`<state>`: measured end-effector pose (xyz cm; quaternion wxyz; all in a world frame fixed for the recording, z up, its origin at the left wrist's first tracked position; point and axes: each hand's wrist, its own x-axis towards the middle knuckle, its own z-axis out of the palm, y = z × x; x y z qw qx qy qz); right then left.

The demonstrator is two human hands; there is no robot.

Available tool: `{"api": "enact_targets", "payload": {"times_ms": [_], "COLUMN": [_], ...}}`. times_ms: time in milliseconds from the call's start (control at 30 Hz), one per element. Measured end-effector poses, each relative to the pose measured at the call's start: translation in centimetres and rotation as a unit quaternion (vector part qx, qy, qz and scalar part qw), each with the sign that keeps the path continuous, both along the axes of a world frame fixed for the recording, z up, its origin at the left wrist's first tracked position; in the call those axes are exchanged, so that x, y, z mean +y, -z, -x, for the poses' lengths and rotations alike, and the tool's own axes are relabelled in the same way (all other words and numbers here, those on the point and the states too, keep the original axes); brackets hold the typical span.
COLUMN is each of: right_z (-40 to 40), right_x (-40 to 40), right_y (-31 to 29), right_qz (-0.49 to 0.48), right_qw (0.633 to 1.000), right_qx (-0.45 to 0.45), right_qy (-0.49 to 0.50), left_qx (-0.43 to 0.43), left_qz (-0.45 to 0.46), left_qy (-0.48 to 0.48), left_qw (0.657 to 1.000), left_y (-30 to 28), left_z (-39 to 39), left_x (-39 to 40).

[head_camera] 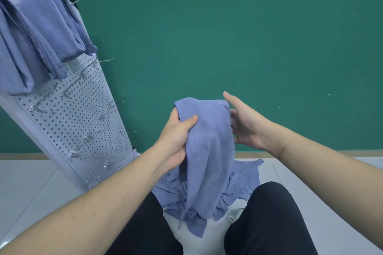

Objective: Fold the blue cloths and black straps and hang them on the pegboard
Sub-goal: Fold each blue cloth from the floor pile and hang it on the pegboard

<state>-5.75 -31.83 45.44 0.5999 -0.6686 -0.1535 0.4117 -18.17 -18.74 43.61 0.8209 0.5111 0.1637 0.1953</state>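
Biggest thing in my feed is the dark green wall (248, 37) filling the far side, with pale grey floor tiles (24, 188) below it. On the left, a white perforated metal pegboard (83, 122) leans back at a tilt, studded with thin wire hooks (107, 60). Two folded blue cloths (41, 33) already hang side by side over its upper part, covering the top hooks.

Near me, between my knees in black trousers (269, 223), there's a rumpled pile of loose blue cloths (240, 182) on the floor, just right of the pegboard's foot.

Above that pile I'm holding up one blue microfibre cloth (207, 147), draped so it hangs down and its lower end reaches the pile. My left hand (176, 136) grips its left edge, thumb curled over the front and fingers behind the fabric. My right hand (246, 124) is at the cloth's right edge near the top, thumb sticking up and clear, fingers curled into the fabric edge, though I can't quite tell how firmly they've got it.
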Motion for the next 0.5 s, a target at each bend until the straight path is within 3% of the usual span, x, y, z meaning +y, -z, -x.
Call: {"api": "enact_targets", "payload": {"times_ms": [167, 267, 400, 500], "right_z": [0.3, 0.4, 0.4, 0.8], "right_x": [-0.8, -0.7, -0.4, -0.1], "right_y": [1.5, 1.6, 1.4, 1.3], "right_qz": [0.004, -0.035, -0.046, -0.060], "right_qw": [0.994, 0.998, 0.994, 0.989], "right_qx": [0.017, -0.012, -0.094, -0.121], "right_qy": [-0.104, -0.049, 0.021, 0.063], "left_qx": [0.013, 0.040, 0.116, 0.164], "left_qz": [0.058, 0.048, -0.047, -0.037], "left_qy": [-0.016, -0.025, -0.029, 0.012], "left_qw": [0.998, 0.998, 0.992, 0.986], "left_y": [-0.4, -0.5, -0.6, -0.8], "left_z": [-0.6, -0.5, -0.2, 0.2], "left_x": [0.7, 1.5, 2.4, 2.7]}}
